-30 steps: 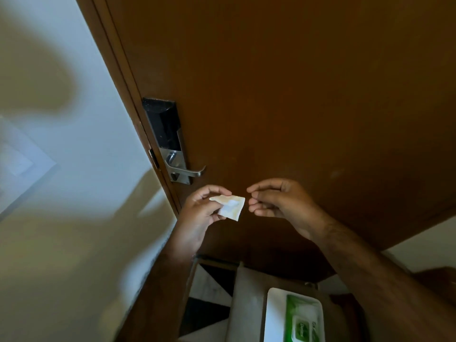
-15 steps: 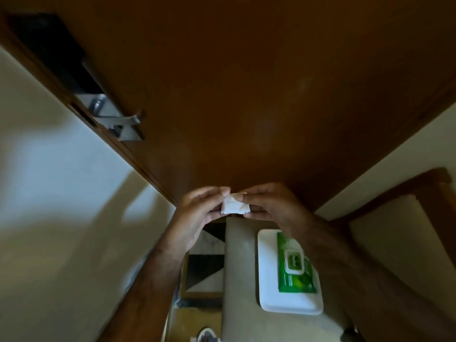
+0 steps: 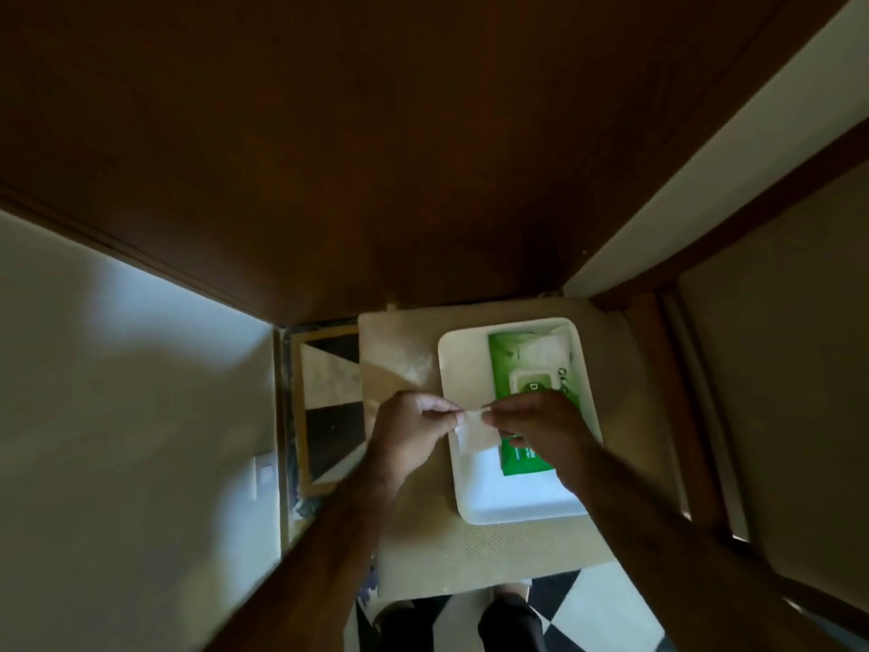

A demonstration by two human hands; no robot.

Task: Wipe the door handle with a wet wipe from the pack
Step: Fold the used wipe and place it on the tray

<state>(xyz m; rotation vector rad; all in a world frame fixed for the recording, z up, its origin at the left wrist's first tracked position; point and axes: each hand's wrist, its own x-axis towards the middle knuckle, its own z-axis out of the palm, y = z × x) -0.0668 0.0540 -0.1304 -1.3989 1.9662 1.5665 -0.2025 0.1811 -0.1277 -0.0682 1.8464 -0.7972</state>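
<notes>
A small folded white wet wipe point(image 3: 475, 432) is pinched between both my hands, above the left part of a white tray point(image 3: 517, 503). My left hand point(image 3: 409, 432) grips its left edge and my right hand point(image 3: 536, 428) grips its right edge. The green pack of wipes point(image 3: 526, 369) lies in the tray with its lid shut, partly hidden by my right hand. The brown wooden door point(image 3: 376, 157) fills the upper frame. Its handle is out of view.
The tray rests on a beige stool or small table point(image 3: 493, 552) pushed against the door. A pale wall point(image 3: 117, 392) stands at the left and a wooden-framed panel point(image 3: 776, 369) at the right. Black and white floor tiles point(image 3: 329, 392) and my feet show below.
The view has tilted down, so the door handle has left the frame and the tray now sits in the middle. Both hands have come down over the tray, still holding the wipe together.
</notes>
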